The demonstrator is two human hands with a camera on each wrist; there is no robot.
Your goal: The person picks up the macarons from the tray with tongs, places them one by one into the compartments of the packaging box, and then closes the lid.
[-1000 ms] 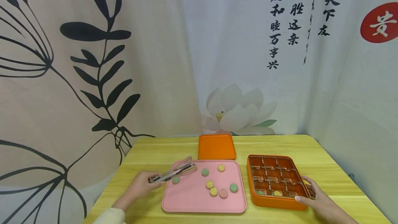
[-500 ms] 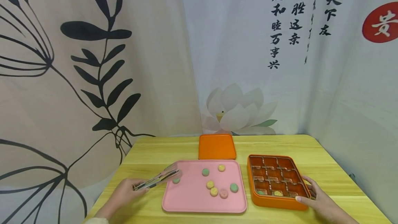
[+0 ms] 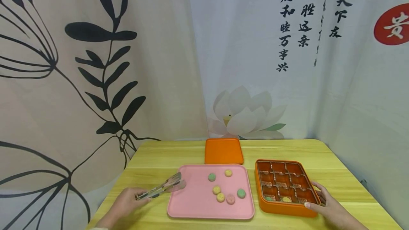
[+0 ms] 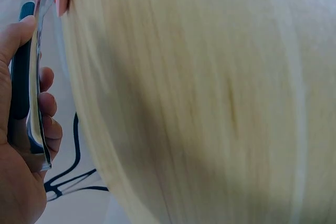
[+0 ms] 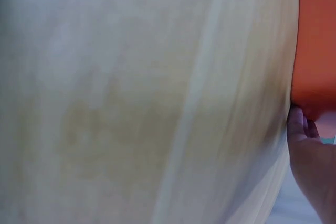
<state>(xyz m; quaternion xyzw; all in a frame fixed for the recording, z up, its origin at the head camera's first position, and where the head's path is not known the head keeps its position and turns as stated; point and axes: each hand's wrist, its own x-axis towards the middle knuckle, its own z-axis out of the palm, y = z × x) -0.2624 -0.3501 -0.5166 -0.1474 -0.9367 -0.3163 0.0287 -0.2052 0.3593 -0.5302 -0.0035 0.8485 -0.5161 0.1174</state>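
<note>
My left hand (image 3: 126,200) grips metal tongs (image 3: 159,188) near the table's front left. The tong tips lie over the left edge of a pink tray (image 3: 195,203). Several small round cakes sit on the tray, among them a green one (image 3: 212,177) and a pink one (image 3: 230,199). My right hand (image 3: 329,207) holds the near right corner of an orange compartment box (image 3: 260,187), thumb on its front rim. Two cakes (image 3: 286,199) lie in the box's front row. In the left wrist view my fingers (image 4: 50,103) wrap the tongs (image 4: 34,77). The right wrist view shows my hand (image 5: 310,166) against the box (image 5: 317,51).
An orange lid (image 3: 223,151) lies flat behind the tray. The yellow wooden table (image 3: 159,159) is ringed closely by printed curtains at the back and on both sides. Its left edge runs just beside my left hand.
My left hand has drawn the tongs back and to the left, from over the tray's far left corner to its left edge. A green cake there no longer shows. The right hand stays put.
</note>
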